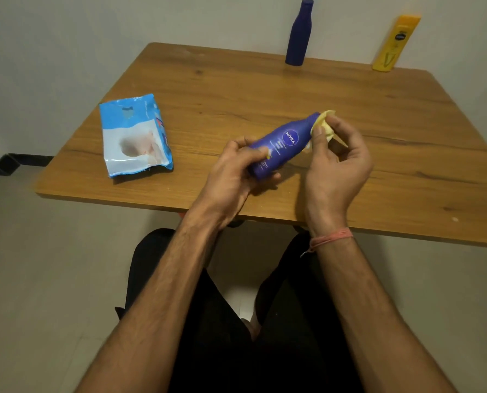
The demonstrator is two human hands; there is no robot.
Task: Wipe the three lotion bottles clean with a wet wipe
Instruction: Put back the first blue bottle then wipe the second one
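My left hand (236,168) grips the lower end of a blue lotion bottle (282,143), which is tilted with its top pointing away to the right, just above the wooden table (265,92). My right hand (338,154) pinches a pale yellowish wet wipe (323,127) against the bottle's neck and cap end, which the wipe hides. A second dark blue bottle (297,34) stands upright at the table's far edge. A yellow bottle (394,43) stands to its right, leaning toward the wall.
A blue and white pack of wet wipes (134,137) lies flat on the left part of the table. The wall runs right behind the far edge. My legs in dark trousers are under the near edge.
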